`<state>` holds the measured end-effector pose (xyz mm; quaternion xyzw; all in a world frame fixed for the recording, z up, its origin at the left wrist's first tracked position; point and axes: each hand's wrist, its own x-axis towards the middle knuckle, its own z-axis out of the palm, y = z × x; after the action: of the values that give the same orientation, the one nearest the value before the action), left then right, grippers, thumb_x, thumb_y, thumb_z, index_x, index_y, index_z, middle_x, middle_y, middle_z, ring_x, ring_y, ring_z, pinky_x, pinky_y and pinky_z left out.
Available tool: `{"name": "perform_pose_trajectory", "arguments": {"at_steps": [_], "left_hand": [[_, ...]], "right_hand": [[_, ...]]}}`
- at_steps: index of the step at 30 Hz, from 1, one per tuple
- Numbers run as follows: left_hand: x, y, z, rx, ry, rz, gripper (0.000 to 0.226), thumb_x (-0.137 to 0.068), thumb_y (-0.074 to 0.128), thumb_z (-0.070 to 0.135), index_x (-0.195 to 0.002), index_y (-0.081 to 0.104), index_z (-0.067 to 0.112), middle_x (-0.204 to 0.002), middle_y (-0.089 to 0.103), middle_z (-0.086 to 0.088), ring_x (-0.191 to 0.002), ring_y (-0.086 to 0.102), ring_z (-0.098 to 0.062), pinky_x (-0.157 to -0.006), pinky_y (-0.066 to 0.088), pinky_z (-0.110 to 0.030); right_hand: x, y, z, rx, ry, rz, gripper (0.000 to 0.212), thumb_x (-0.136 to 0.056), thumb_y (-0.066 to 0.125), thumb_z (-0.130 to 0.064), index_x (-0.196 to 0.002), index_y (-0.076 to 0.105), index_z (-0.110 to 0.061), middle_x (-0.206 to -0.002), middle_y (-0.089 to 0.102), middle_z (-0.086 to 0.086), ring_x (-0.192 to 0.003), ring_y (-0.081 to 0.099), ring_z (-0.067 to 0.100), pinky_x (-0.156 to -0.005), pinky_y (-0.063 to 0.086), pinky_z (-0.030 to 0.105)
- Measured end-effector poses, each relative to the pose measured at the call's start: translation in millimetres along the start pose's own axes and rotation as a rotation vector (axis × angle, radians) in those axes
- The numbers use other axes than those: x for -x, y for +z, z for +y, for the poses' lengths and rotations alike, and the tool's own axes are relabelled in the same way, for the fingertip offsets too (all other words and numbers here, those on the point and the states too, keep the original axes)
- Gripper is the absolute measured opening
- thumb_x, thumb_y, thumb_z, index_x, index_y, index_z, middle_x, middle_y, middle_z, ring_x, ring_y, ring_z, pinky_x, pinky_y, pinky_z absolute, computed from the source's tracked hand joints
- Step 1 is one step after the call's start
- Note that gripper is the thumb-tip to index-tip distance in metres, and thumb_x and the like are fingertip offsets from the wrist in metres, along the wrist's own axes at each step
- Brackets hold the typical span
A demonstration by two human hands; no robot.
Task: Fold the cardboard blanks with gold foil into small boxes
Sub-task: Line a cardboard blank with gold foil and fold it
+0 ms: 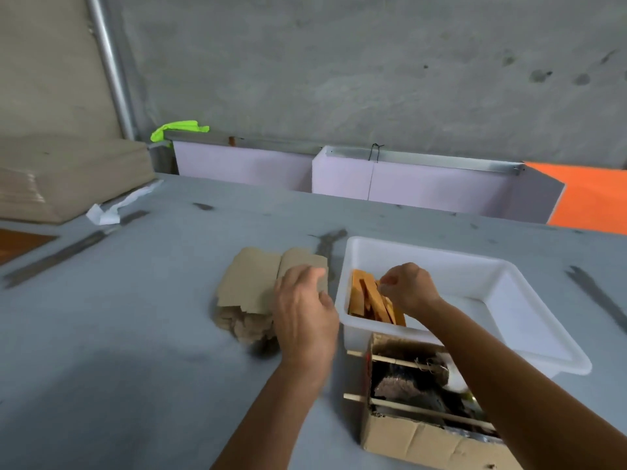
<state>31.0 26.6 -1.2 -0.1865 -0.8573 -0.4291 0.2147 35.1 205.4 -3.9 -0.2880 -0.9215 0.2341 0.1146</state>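
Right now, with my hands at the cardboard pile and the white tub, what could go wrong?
1. The stack of flat brown cardboard blanks looks uneven, its lower sheets splayed; the left hand reaching in could pull several or scatter them.
2. The gold folded pieces lean loosely in one corner of the white plastic tub; the right hand might topple them.
3. The open brown cardboard box sits under the right forearm, so it could get knocked.

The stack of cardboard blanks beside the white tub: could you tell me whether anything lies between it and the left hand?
Nothing visible does. The left hand hovers at the right edge of the stack of cardboard blanks, partly over it. The white tub sits off to the right.
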Motion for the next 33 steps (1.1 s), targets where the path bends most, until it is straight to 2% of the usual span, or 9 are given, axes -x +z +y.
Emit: {"name": "perform_pose_trajectory", "arguments": {"at_steps": [2, 4, 8, 11, 15, 20, 23, 28, 33], "left_hand": [[-6, -11, -17, -0.285, 0.030, -0.064, 0.041, -0.084, 0.060, 0.014, -0.124, 0.057, 0.017, -0.136, 0.048, -0.004, -0.125, 0.039, -0.024, -0.101, 0.027, -0.033], [-10, -18, -31, -0.508, 0.016, -0.169, 0.043, -0.087, 0.056, 0.023, -0.129, 0.049, 0.021, -0.143, 0.037, -0.003, -0.132, 0.029, -0.023, -0.105, 0.021, -0.038], [-6, -24, -44, -0.706, 0.012, -0.254, 0.031, -0.087, 0.056, 0.020, -0.117, 0.050, 0.020, -0.127, 0.046, -0.001, -0.121, 0.039, -0.022, -0.102, 0.026, -0.040], [-4, -26, -51, -0.744, 0.042, -0.252, 0.023, -0.091, 0.050, 0.017, -0.113, 0.055, 0.020, -0.121, 0.053, 0.001, -0.117, 0.044, -0.021, -0.097, 0.033, -0.035], [-9, -32, -56, -0.723, 0.077, -0.283, 0.021, -0.089, 0.050, 0.014, -0.106, 0.063, 0.019, -0.110, 0.061, 0.000, -0.108, 0.052, -0.020, -0.088, 0.040, -0.030], [-13, -43, -57, -0.629, -0.013, -0.252, 0.014, -0.091, 0.052, 0.014, -0.094, 0.065, 0.015, -0.101, 0.066, -0.004, -0.095, 0.062, -0.023, -0.073, 0.046, -0.030], [-12, -47, -57, -0.546, -0.017, -0.219, 0.016, -0.093, 0.053, 0.015, -0.091, 0.069, 0.012, -0.098, 0.068, -0.007, -0.091, 0.063, -0.027, -0.070, 0.045, -0.030], [-11, -61, -54, -0.407, -0.018, 0.001, 0.013, -0.082, 0.055, -0.007, -0.081, 0.067, -0.003, -0.083, 0.064, -0.025, -0.081, 0.062, -0.040, -0.064, 0.047, -0.043], [-23, -70, -53, -0.281, -0.021, 0.166, 0.014, -0.086, 0.060, 0.003, -0.075, 0.062, -0.006, -0.079, 0.060, -0.028, -0.073, 0.059, -0.043, -0.059, 0.044, -0.046]], "right_hand": [[15, -3, -7, -0.088, -0.053, 0.061, 0.016, -0.090, 0.058, -0.010, -0.096, 0.072, -0.006, -0.098, 0.071, 0.008, -0.087, 0.064, 0.022, -0.081, 0.054, 0.033], [31, -4, -14, -0.161, -0.089, 0.101, 0.017, -0.090, 0.057, -0.008, -0.097, 0.073, -0.006, -0.097, 0.071, 0.007, -0.081, 0.062, 0.018, -0.074, 0.050, 0.025], [57, -7, -29, -0.270, -0.163, 0.155, 0.017, -0.088, 0.058, -0.007, -0.097, 0.074, -0.006, -0.098, 0.071, 0.005, -0.087, 0.063, 0.018, -0.079, 0.048, 0.021], [74, -10, -36, -0.318, -0.229, 0.195, 0.014, -0.088, 0.061, -0.007, -0.092, 0.074, -0.006, -0.090, 0.069, 0.001, -0.081, 0.061, 0.012, -0.069, 0.043, 0.009], [91, -10, -38, -0.391, -0.263, 0.235, 0.012, -0.088, 0.062, -0.007, -0.087, 0.074, -0.007, -0.078, 0.065, -0.005, -0.065, 0.056, -0.001, -0.060, 0.041, 0.002], [101, -7, -40, -0.477, -0.226, 0.244, 0.013, -0.089, 0.062, -0.008, -0.084, 0.074, -0.009, -0.074, 0.066, -0.005, -0.070, 0.059, 0.005, -0.064, 0.045, 0.008], [104, -6, -40, -0.515, -0.193, 0.249, 0.014, -0.089, 0.061, -0.007, -0.082, 0.073, -0.008, -0.076, 0.069, 0.002, -0.071, 0.061, 0.010, -0.065, 0.046, 0.011], [108, -5, -39, -0.547, -0.168, 0.257, 0.013, -0.088, 0.062, -0.006, -0.083, 0.074, -0.008, -0.072, 0.065, -0.006, -0.066, 0.058, 0.003, -0.063, 0.045, 0.007], [113, -3, -38, -0.552, -0.162, 0.264, 0.012, -0.089, 0.063, -0.010, -0.087, 0.075, -0.010, -0.072, 0.061, -0.019, -0.069, 0.058, -0.002, -0.062, 0.043, 0.003]]}}
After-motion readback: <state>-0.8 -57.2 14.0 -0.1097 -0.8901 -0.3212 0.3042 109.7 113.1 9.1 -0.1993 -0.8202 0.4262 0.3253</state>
